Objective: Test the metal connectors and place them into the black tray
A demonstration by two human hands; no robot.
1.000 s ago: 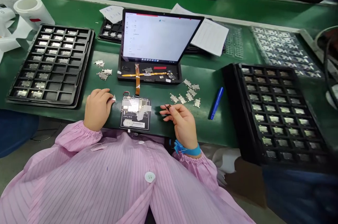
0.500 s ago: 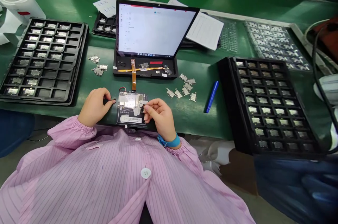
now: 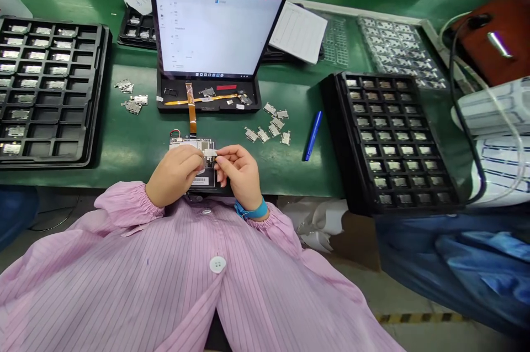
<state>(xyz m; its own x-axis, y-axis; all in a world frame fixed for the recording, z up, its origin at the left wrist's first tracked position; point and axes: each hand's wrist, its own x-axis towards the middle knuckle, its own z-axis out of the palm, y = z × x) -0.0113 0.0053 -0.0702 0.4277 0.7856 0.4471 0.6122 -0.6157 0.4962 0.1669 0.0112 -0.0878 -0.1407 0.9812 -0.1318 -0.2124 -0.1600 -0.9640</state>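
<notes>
Over the board (image 3: 210,176), at six o'clock from the screen (image 3: 215,37) on the tabletop (image 3: 285,175), left hand (image 3: 177,169) at nine o'clock and right hand (image 3: 240,174) at three pinch the part (image 3: 211,153) between them, presumably to steady it.

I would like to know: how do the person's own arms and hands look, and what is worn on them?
The left hand and the right hand are without gloves. The arms are in loose pink sleeves, gathered at the cuffs. A blue band goes around the right wrist; no band shows on the left one.
</notes>
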